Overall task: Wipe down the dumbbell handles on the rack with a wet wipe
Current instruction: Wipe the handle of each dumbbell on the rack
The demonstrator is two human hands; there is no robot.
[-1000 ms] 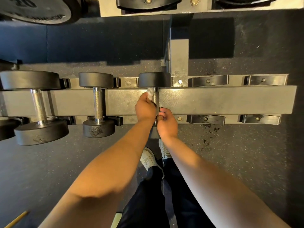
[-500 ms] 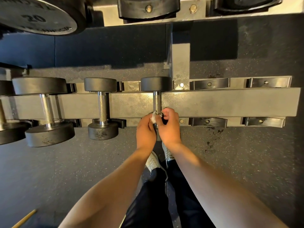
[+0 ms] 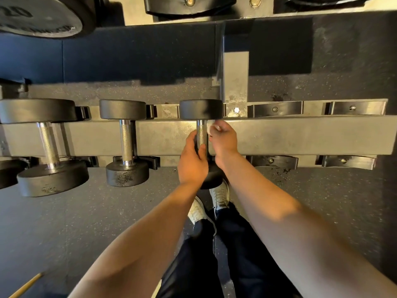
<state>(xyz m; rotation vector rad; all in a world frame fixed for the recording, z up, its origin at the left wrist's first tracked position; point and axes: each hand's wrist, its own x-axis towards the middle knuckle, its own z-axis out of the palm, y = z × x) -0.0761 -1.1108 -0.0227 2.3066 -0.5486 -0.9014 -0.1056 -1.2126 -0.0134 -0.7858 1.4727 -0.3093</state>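
Observation:
A small black dumbbell (image 3: 200, 109) with a knurled steel handle (image 3: 202, 134) lies across the low grey rack (image 3: 300, 136). My left hand (image 3: 192, 162) is wrapped around the near end of that handle. Pressed against the handle's far right side is a white wet wipe (image 3: 211, 126), pinched in my right hand (image 3: 223, 139). The dumbbell's near head (image 3: 211, 179) is mostly hidden under my wrists.
Two larger dumbbells (image 3: 125, 143) (image 3: 48, 145) rest on the rack to the left. Empty black cradles (image 3: 276, 109) (image 3: 352, 108) sit on the right. A grey upright post (image 3: 236, 74) rises behind, with an upper shelf of weights (image 3: 40, 18). My white shoes (image 3: 219, 196) stand on dark rubber floor.
The wipe passed from my left hand to my right. My right hand slid up the handle to its far end, while my left hand took hold of the near end.

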